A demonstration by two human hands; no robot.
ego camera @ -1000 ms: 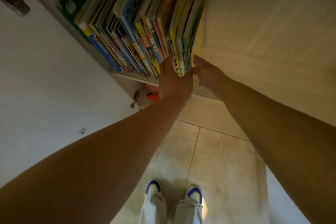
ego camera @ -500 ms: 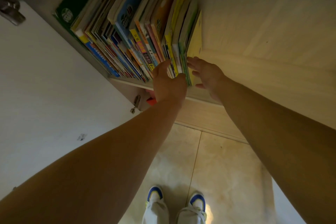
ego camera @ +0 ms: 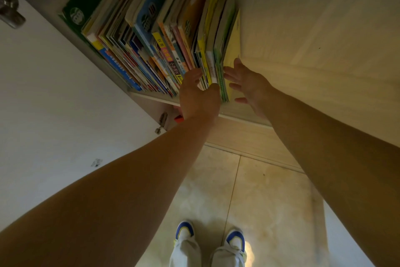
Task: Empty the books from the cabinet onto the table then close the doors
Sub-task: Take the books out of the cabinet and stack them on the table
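Seemingly full, cabinet shelf (ego camera: 151, 96), upright books (ego camera: 164, 35)

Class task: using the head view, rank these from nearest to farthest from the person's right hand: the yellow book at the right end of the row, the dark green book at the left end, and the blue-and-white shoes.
From the right hand:
1. Yellow book, right end of the row, at the fingertips.
2. Dark green book, far left end of the shelf.
3. Blue-and-white shoes, down on the floor.
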